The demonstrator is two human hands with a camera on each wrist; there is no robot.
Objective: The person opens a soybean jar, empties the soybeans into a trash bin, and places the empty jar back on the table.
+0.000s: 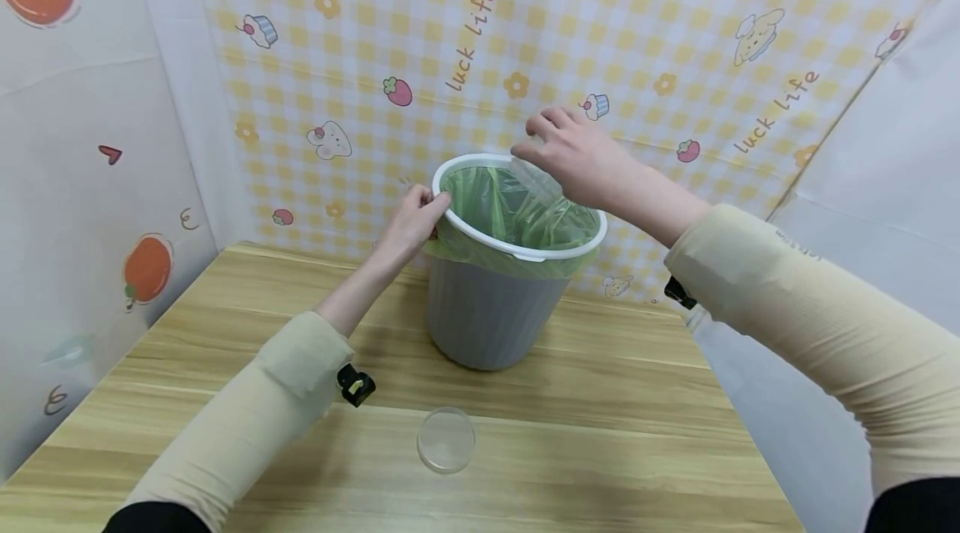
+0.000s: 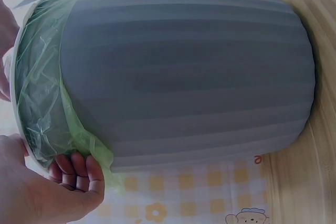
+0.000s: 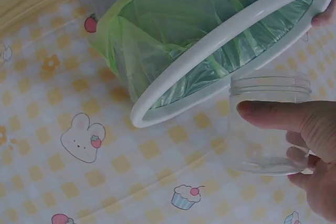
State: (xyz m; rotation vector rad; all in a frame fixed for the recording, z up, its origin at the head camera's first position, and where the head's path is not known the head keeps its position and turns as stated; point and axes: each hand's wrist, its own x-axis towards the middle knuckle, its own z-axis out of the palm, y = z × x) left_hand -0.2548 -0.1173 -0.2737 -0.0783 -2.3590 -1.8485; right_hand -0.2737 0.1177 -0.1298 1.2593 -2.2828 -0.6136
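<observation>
A grey ribbed trash can [image 1: 491, 316] stands on the table, lined with a green plastic bag [image 1: 480, 199] that folds out under its white rim [image 3: 197, 59]. My left hand [image 1: 411, 224] grips the rim at its left side, thumb on top and fingers curled below against the bag [image 2: 44, 182]. Above the opening, my right hand [image 1: 573, 153] holds a clear jar [image 3: 257, 150] without a lid, tilted with its threaded mouth toward the bag. The jar looks empty in the right wrist view. A clear round lid [image 1: 446, 439] lies on the table in front of the can.
The wooden table [image 1: 600, 424] meets a yellow checked cloth [image 1: 360, 41] hanging right behind the can. White cloth walls [image 1: 82, 183] close off the left and right sides. A small black clip [image 1: 356, 385] sits on my left sleeve.
</observation>
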